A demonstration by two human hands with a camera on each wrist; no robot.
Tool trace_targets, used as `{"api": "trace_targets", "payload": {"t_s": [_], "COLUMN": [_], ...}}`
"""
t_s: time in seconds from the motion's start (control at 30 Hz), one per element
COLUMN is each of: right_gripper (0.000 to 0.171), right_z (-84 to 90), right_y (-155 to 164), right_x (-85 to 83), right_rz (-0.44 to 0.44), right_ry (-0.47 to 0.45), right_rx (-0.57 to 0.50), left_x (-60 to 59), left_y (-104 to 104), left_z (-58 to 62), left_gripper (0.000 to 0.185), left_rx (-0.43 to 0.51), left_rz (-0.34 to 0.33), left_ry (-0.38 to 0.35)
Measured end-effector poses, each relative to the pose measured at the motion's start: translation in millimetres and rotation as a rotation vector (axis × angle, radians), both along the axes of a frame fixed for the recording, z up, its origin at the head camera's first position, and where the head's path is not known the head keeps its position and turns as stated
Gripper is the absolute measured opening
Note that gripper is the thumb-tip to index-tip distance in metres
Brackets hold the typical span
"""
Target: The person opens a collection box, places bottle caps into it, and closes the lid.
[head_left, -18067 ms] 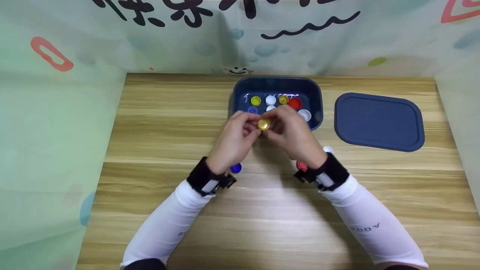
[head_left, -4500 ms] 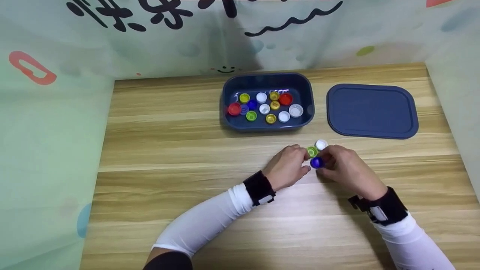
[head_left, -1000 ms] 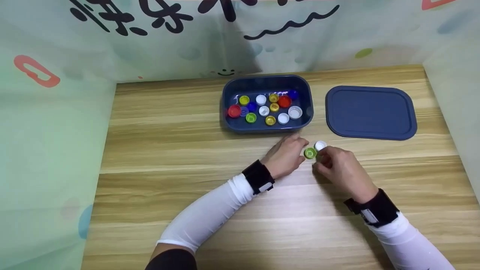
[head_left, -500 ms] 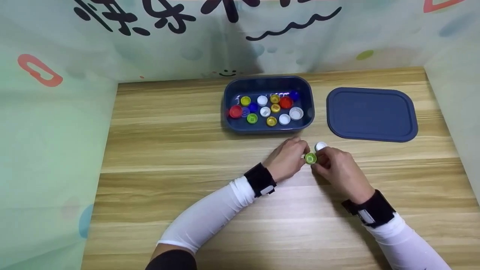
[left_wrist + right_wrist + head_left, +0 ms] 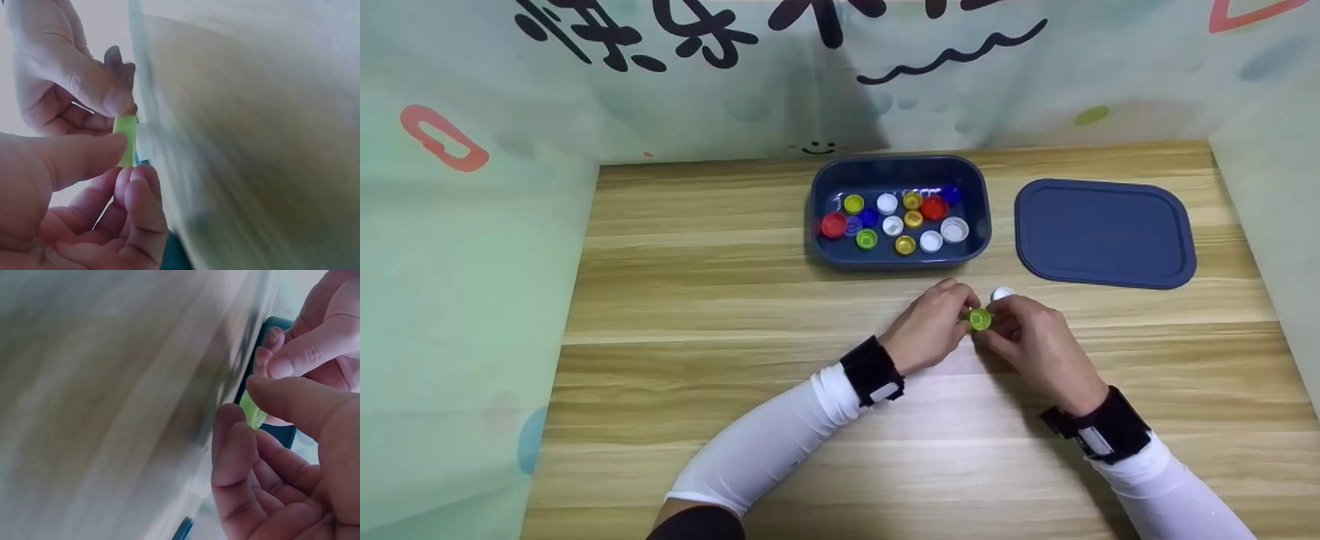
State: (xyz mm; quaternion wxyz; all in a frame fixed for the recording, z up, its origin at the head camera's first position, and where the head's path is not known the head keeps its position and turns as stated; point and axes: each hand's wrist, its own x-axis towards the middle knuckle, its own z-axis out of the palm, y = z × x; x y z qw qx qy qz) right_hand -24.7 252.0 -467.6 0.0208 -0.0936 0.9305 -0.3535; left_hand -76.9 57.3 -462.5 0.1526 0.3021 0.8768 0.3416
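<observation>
A light green bottle cap (image 5: 979, 319) is between my two hands over the front-middle of the table, its round face up toward the head view. My left hand (image 5: 928, 326) pinches it from the left. From the right, my right hand (image 5: 1048, 349) grips it by thumb and fingertips. The left wrist view shows the green cap (image 5: 127, 126) edge-on, thumbs of both hands against it. Fingers cover much of the green cap (image 5: 251, 409) in the right wrist view. A white bottle cap (image 5: 1002, 293) lies just behind my right fingers, partly hidden.
Behind the hands stands a dark blue box (image 5: 819, 247) with several bottle caps inside, red, white, yellow, blue and green. Its flat blue lid (image 5: 1105, 234) lies to the right on the wooden table (image 5: 697, 300). A printed cloth (image 5: 720, 112) hangs along the back and sides.
The blue cap held earlier now lies in the box's back right corner. The green cap, on the table a second ago, is now between both hands. More caps lie in the box than at first.
</observation>
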Motion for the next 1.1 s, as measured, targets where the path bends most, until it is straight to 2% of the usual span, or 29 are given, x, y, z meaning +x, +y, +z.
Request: {"api": "trace_targets", "payload": {"t_s": [0.13, 0.3, 0.57, 0.83, 0.97, 1.1], "right_gripper": [0.026, 0.031, 0.037, 0.039, 0.039, 0.039], "right_z": [8.5, 20.3, 35.9, 52.2, 55.4, 56.0], "right_y": [-5.2, -15.5, -42.4, -79.1, -95.7, -109.4], "right_x": [-0.1, -3.1, -20.2, -49.1, -67.0, -83.6], "right_rz": [-0.005, -0.005, 0.018, 0.049, 0.052, 0.082], "right_ry": [0.041, 0.101, 0.14, 0.082, 0.01, -0.072], "right_rx": [-0.019, -0.077, -0.28, -0.472, -0.495, -0.528], "left_x": [3.5, 5.9, 6.2, -8.1, -16.7, -24.5], "left_y": [-7.1, -20.1, -45.9, -69.6, -84.3, -100.7], "left_z": [7.5, 16.6, 32.1, 39.6, 42.7, 45.5], "left_gripper": [0.023, 0.024, 0.029, 0.031, 0.032, 0.033], "left_rx": [0.069, 0.197, 0.39, 0.626, 0.642, 0.626], "left_rz": [0.047, 0.121, 0.275, 0.471, 0.529, 0.559], "left_ry": [-0.012, -0.04, -0.076, -0.104, -0.086, -0.09]}}
